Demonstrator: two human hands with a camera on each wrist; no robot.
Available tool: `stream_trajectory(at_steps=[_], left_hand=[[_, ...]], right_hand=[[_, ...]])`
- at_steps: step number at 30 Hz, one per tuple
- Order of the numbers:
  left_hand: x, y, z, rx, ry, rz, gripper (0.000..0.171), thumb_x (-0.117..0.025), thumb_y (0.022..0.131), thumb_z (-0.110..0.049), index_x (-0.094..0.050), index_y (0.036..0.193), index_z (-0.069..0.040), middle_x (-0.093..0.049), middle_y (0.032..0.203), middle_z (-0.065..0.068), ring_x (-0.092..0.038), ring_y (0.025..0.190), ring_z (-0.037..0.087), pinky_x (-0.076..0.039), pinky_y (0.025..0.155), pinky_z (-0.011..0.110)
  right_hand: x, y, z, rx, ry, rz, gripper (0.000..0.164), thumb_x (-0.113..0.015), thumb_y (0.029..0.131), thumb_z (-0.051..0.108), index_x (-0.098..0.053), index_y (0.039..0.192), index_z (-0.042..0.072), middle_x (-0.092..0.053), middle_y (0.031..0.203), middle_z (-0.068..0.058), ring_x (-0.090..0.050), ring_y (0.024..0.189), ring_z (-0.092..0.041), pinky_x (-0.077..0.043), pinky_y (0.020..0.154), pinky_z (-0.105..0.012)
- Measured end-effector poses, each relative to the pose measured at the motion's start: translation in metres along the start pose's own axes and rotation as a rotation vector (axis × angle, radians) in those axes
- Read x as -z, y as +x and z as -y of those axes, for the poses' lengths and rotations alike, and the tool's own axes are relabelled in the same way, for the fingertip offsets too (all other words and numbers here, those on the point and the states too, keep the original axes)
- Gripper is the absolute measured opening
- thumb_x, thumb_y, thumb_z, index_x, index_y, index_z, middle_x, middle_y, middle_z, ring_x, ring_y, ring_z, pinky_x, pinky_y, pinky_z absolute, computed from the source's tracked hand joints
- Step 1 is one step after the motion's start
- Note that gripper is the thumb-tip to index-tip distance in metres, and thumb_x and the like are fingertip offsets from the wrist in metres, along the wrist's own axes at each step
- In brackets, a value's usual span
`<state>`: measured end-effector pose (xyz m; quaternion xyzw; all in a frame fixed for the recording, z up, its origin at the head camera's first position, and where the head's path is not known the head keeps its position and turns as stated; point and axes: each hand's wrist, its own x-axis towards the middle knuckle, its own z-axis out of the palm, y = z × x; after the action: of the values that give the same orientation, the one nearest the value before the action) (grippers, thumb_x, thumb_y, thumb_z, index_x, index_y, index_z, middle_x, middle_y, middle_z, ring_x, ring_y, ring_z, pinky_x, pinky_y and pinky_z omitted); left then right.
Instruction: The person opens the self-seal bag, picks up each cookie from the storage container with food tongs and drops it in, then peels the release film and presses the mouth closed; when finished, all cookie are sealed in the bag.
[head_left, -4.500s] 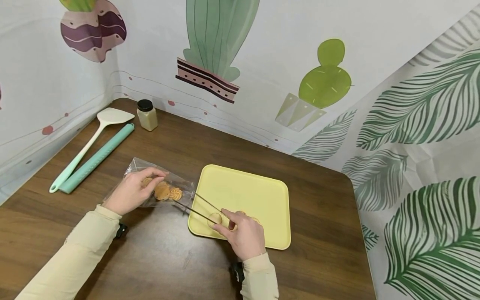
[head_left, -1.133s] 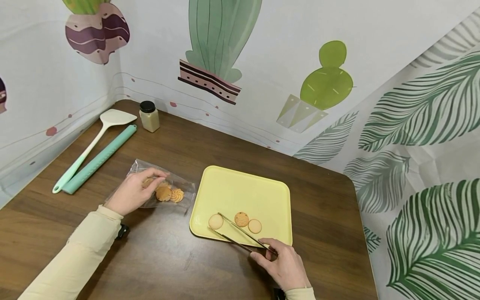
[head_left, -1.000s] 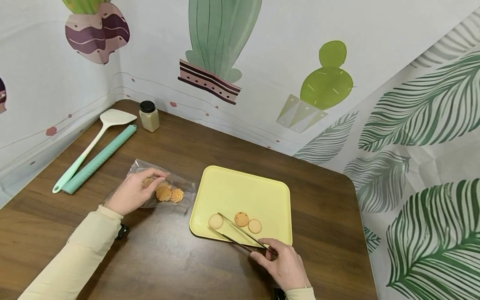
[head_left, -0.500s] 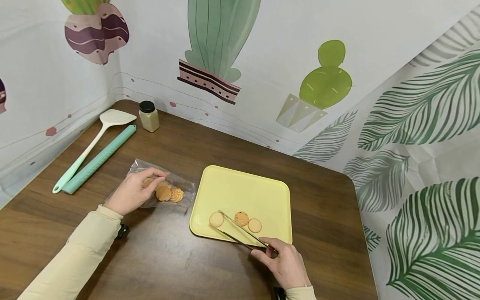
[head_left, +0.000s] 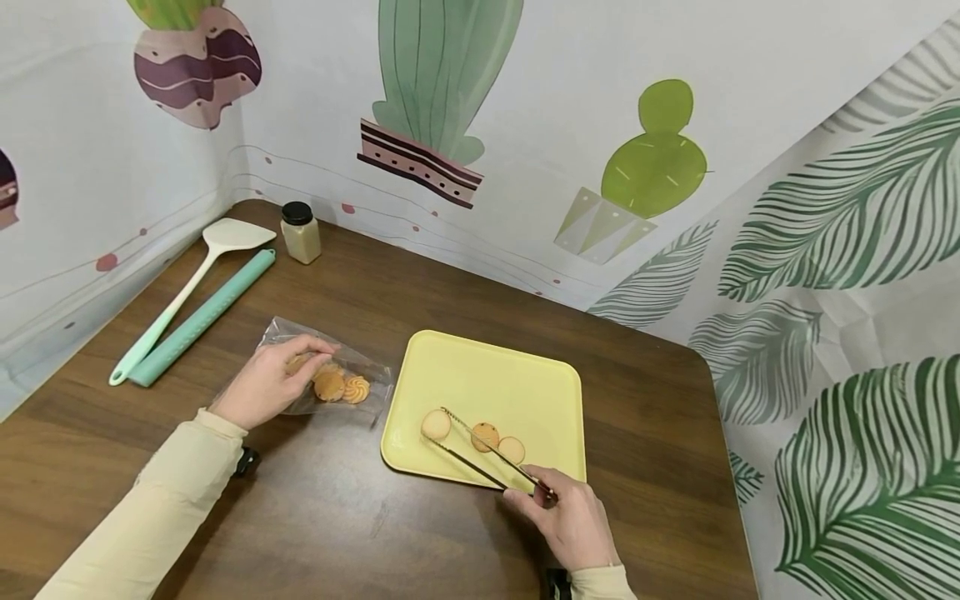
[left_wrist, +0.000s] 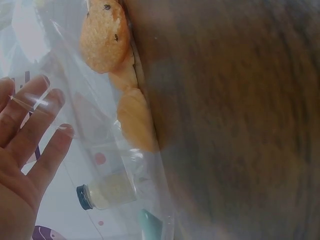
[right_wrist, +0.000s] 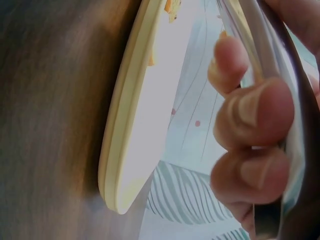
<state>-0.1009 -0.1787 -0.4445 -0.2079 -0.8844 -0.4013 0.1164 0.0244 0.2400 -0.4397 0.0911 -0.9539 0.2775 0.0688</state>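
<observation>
My left hand [head_left: 273, 379] pinches the upper film of a clear plastic bag [head_left: 371, 372] between thumb and index finger. Inside the bag lie several cookies, among them a swirled one [head_left: 356, 389] and a speckled one [left_wrist: 104, 37]. My right hand [head_left: 566, 508] grips metal tongs [head_left: 472, 462], its fingers curled round the arms in the right wrist view. The tong tips stand at either side of a pale round cookie [head_left: 436, 425] over the front left of the yellow tray [head_left: 487, 375]. A speckled cookie [head_left: 480, 442] and another pale cookie [head_left: 512, 451] sit side by side to its right, partly behind the tongs.
At the back left of the wooden table [head_left: 315, 517] lie a spatula [head_left: 183, 296] and a green rod-like tool [head_left: 206, 317] with a textured surface. A black-lidded jar [head_left: 302, 233] stands beside them. Patterned cloth [head_left: 525, 83] closes off the back.
The tongs have come from the bag's mouth to the tray, my right hand moving right and nearer. Lately the left pale cookie has shifted slightly backward with their tips. My left hand stays put.
</observation>
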Motion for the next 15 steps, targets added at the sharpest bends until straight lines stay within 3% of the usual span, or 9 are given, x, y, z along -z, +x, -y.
stream_trajectory(at_steps=[7,15], left_hand=[[0.000,0.000,-0.001,-0.005,0.015,-0.008,0.014,-0.063,0.095,-0.006,-0.069,0.107,-0.010,-0.072,0.107,0.002,-0.066,0.096,0.020,-0.051,0.076,0.045],[0.000,-0.001,-0.003,0.012,0.007,-0.001,0.012,-0.061,0.097,-0.008,-0.068,0.106,-0.011,-0.072,0.108,0.004,-0.066,0.096,0.021,-0.052,0.075,0.047]], right_hand=[[-0.003,0.005,0.001,0.067,-0.040,-0.071,0.033,-0.082,0.075,0.043,-0.075,0.100,0.023,-0.049,0.066,0.019,-0.038,0.053,0.006,-0.035,0.047,-0.017],[-0.008,0.012,0.007,0.081,-0.052,-0.073,0.035,-0.081,0.076,0.046,-0.075,0.102,0.024,-0.048,0.067,0.020,-0.036,0.052,0.006,-0.034,0.047,-0.017]])
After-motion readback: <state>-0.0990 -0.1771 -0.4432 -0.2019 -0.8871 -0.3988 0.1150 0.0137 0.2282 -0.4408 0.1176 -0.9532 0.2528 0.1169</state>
